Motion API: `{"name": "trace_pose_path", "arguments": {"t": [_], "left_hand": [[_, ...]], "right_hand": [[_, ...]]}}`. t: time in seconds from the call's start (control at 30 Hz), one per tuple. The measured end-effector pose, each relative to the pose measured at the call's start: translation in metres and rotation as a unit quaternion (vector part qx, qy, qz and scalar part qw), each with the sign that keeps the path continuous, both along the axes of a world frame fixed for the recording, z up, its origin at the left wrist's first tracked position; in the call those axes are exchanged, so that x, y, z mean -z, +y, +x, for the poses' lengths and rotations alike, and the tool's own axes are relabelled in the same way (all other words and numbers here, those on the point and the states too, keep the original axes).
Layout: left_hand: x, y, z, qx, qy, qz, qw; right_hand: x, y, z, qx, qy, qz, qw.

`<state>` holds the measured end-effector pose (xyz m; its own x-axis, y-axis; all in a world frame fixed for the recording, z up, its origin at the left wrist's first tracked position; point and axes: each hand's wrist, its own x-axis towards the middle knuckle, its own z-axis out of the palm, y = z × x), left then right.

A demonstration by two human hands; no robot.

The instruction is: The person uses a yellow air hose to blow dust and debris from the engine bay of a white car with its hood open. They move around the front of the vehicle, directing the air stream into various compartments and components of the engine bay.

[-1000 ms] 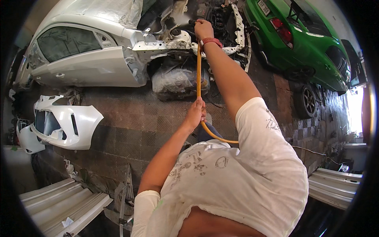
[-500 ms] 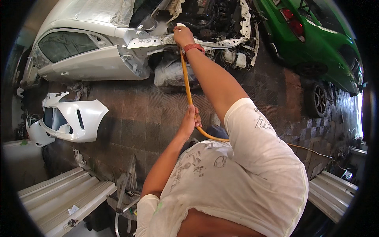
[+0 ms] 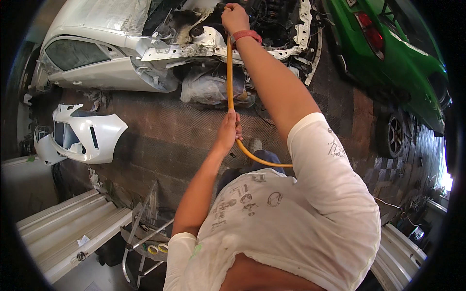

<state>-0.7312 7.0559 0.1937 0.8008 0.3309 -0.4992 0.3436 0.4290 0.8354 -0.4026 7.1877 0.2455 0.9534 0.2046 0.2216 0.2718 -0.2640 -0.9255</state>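
My right hand (image 3: 235, 18) is closed and held out over the open engine bay (image 3: 264, 24) of a white car (image 3: 104, 72). An orange hose (image 3: 229, 72) runs up to it past a red wristband (image 3: 245, 37). The hose-end tool in my right fist is mostly hidden, so its kind cannot be made out. Nearer my body, my left hand (image 3: 229, 131) is wrapped round the same hose. From there the hose curves down and right across my front. Below my right hand lies the bare white front fender frame (image 3: 206, 39).
A white bumper cover (image 3: 99, 138) lies on the tiled floor at left. A plastic-wrapped wheel (image 3: 208, 87) sits under the car's front. At right are a green car (image 3: 388, 53) and a loose wheel (image 3: 391, 136). A metal stand (image 3: 141, 218) with tape rolls is near lower left.
My right hand has moved farther forward over the engine bay, baring the fender frame. The hose between my hands hangs straighter. The whole view has shifted slightly.
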Motion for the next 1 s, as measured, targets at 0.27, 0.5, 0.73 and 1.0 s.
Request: {"name": "trace_pose_path", "arguments": {"t": [0.27, 0.5, 0.73, 1.0], "left_hand": [[-0.027, -0.029, 0.041, -0.019, -0.007, -0.034, 0.999], [-0.046, -0.016, 0.064, -0.027, -0.05, -0.023, 0.998], [-0.04, -0.021, 0.084, -0.03, -0.082, 0.008, 0.996], [-0.029, -0.01, 0.085, -0.068, -0.068, 0.039, 0.995]], "right_hand": [[0.012, 0.012, 0.05, -0.08, 0.068, -0.045, 0.993], [-0.033, 0.036, 0.073, -0.148, 0.033, -0.117, 0.981], [-0.042, 0.065, 0.092, -0.139, 0.048, -0.135, 0.98], [0.026, 0.092, 0.114, -0.133, 0.127, -0.057, 0.981]]}}
